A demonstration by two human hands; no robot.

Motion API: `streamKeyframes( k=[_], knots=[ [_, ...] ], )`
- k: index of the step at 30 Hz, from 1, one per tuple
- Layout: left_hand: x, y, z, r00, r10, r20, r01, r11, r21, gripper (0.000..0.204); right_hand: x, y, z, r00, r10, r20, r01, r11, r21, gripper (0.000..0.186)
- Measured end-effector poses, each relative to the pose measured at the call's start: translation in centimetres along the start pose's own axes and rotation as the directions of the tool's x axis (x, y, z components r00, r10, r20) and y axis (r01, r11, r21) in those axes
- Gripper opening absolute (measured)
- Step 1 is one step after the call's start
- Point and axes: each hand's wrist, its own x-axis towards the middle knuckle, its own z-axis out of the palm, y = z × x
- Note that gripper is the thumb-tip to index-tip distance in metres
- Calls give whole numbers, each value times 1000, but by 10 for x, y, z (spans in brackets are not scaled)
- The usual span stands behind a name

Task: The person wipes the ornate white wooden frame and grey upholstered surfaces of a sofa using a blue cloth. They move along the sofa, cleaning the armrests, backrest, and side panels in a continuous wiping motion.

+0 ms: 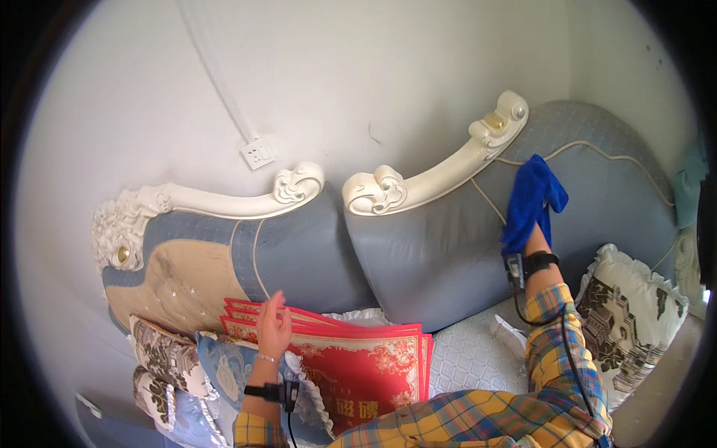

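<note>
Grey-blue leather fills the middle of the view: the sofa back (pixel 418 261) curves across in two padded sections, topped by a cream carved wooden rail (pixel 433 175) with scroll ends and a gold stud at about one o'clock. Behind it stands a plain white wall (pixel 336 67), and a white socket plate (pixel 258 152) sits at eleven o'clock with a thin conduit running up from it. The seat is a pale quilted cushion (pixel 467 358), showing at five o'clock between the red sheets and the sleeve. The right hand (pixel 532 224) is up against the right backrest at two to three o'clock, wrapped in a blue microfibre cloth (pixel 532 200) pressed flat to the leather; the cloth covers the fingers, so I cannot tell how they lie, only that the hand grips it. The left hand (pixel 272 328) sits at seven o'clock, fingers together and slightly curled, tips resting on the top edge of a stack of red printed sheets with gold ornament (pixel 358 366) that lies on the seat and leans toward the backrest. Both wrists carry black bands with cables, over yellow plaid sleeves. Patterned ruffled pillows crowd the ends: a pile of blue and brown ones (pixel 175 373) at eight o'clock beside the left hand, and a cream and brown one (pixel 627 313) at four o'clock, near the right elbow.
</note>
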Motion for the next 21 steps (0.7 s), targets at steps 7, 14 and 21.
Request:
streamKeyframes(
  k=[7, 14, 21],
  knots=[
    [144, -52, 86, 989, 150, -19, -126, 891, 436, 54, 0, -66, 85, 987, -163, -3, 162, 986, -44, 38],
    [206, -103, 128, 987, 158, 37, -152, 825, 545, 46, 1, -70, 75, 946, -322, 39, 323, 945, -53, 42],
    [203, -112, 136, 954, 294, -54, -218, 808, 547, 42, -53, -150, 76, 975, -132, 178, 105, 982, 154, 37]
  ],
)
